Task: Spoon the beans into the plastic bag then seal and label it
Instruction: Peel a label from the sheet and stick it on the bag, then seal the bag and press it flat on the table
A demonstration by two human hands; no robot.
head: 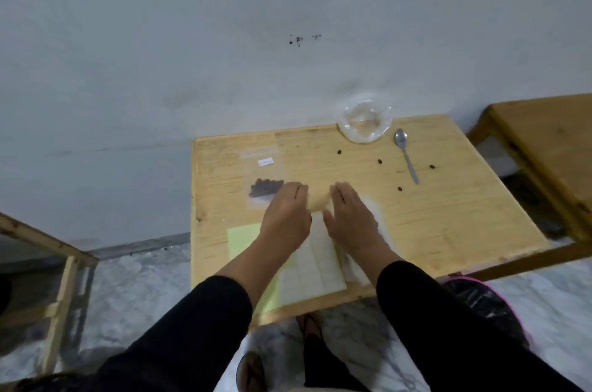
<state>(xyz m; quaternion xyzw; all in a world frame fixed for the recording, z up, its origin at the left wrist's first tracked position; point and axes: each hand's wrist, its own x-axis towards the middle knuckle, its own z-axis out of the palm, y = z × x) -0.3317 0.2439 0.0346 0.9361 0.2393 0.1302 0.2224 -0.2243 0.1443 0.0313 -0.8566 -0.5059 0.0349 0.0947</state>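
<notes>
Both hands flat, grip relaxed, labelled clear bag w/ dark beans

I stood in what looked like a plain room of a home or small makeshift workspace — nothing marked it as a lab or shop. A bare pale wall, scuffed and dotted with a few dark specks, rose right behind my small unfinished wooden table. Another table of the same raw wood stood just to the right, and a rough timber frame stood to my left. The floor was pale with grey marble-like veining. Household odds lay on the tabletop — a metal spoon and a clear plastic dish.
</notes>
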